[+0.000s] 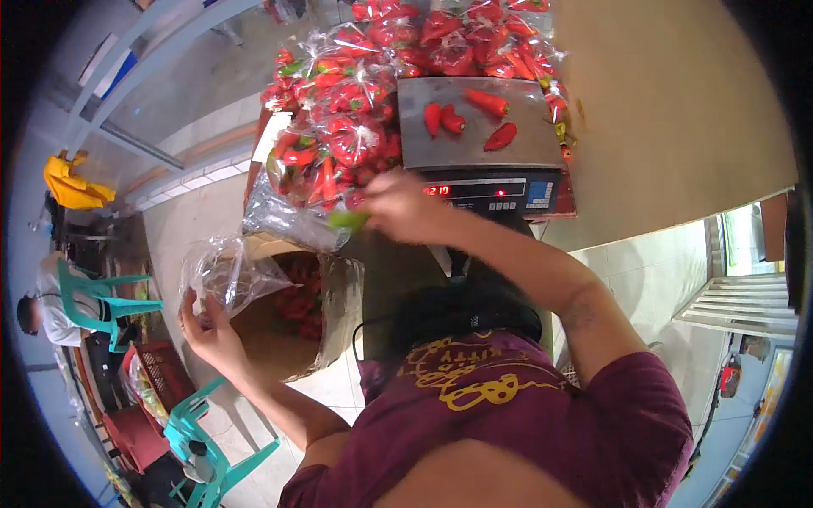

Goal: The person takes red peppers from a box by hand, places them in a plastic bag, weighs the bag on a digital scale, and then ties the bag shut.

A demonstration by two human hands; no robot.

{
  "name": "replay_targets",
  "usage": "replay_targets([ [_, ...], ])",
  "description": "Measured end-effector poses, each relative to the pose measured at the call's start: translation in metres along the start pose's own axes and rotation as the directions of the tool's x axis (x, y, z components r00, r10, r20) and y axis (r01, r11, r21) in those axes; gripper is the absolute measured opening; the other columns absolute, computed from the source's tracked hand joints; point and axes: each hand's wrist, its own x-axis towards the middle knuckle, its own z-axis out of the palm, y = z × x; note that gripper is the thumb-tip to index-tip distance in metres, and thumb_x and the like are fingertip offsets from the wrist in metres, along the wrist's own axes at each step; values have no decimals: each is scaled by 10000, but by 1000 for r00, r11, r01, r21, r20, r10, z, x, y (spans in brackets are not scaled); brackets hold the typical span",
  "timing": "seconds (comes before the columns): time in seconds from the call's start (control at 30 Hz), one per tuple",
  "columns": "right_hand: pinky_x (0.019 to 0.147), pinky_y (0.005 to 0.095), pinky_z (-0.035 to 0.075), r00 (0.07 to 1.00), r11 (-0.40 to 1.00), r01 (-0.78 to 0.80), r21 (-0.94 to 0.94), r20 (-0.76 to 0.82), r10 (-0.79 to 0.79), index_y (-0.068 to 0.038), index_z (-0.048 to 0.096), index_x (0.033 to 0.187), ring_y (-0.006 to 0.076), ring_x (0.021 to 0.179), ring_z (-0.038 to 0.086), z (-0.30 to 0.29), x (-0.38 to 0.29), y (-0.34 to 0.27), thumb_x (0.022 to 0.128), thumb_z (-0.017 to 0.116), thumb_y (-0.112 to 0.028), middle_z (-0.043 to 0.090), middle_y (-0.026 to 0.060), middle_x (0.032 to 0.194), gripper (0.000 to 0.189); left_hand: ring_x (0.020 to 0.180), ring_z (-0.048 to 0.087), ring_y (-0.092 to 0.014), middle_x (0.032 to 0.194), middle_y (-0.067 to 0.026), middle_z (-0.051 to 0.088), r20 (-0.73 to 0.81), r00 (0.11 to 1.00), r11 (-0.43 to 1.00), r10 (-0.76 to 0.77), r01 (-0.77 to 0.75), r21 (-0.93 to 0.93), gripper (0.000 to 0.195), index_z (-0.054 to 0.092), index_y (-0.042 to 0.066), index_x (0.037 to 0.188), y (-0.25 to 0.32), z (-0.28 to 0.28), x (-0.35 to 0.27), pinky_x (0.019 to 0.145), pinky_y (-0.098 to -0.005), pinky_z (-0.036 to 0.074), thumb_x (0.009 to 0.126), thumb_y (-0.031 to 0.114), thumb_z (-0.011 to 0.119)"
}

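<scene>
My left hand [213, 330] holds a clear plastic bag [232, 276] by its side, over an open cardboard box with red peppers [308, 298] inside. Blurred by motion, my right hand [403, 206] is in front of the digital scale [476, 152], with a green pepper [347, 220] at its fingertips. Several loose red peppers [486, 101] lie on the metal pan of the scale, whose red display is lit. Bagged red peppers [356, 140] are heaped left of the scale, and more bags [457, 47] lie behind it.
A wide tan tabletop [667, 114] extends to the right of the scale. Flattened clear plastic [279, 209] lies at the table's left corner. Green plastic stools [95, 298], a red crate [159, 374] and a seated person [54, 305] are on the far left.
</scene>
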Motion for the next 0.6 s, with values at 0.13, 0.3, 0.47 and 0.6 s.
replay_targets([
  [0.13,750,368,467,788,810,-560,-172,-411,458,-106,682,902,285,833,575,-120,-98,36,785,602,-98,607,127,890,142,602,435,-107,989,-70,588,-5,1000,1000,21,-21,-5,302,590,13,1071,-6,6,-4,534,-260,374,779,75,630],
  [0.3,713,404,487,484,215,-873,-438,-720,498,8,610,931,351,784,593,-158,-220,76,830,553,-139,549,194,922,187,618,451,-122,951,-76,591,142,988,997,-57,63,-40,285,587,8,1059,21,26,0,549,-270,385,789,89,628],
  [0.47,707,456,494,292,-29,-898,-439,-644,707,41,585,870,404,814,592,-138,-256,94,841,514,-153,534,262,950,209,642,439,-109,945,-54,583,110,994,997,9,0,-82,298,590,17,1071,45,27,4,566,-246,368,784,84,632],
  [0.6,705,458,493,204,-93,-908,-408,-626,753,46,583,864,404,805,593,-128,-263,110,831,527,-154,548,260,946,211,646,438,-98,935,-42,584,84,995,995,58,-52,-82,297,592,20,1078,46,24,4,563,-238,361,788,80,622],
])
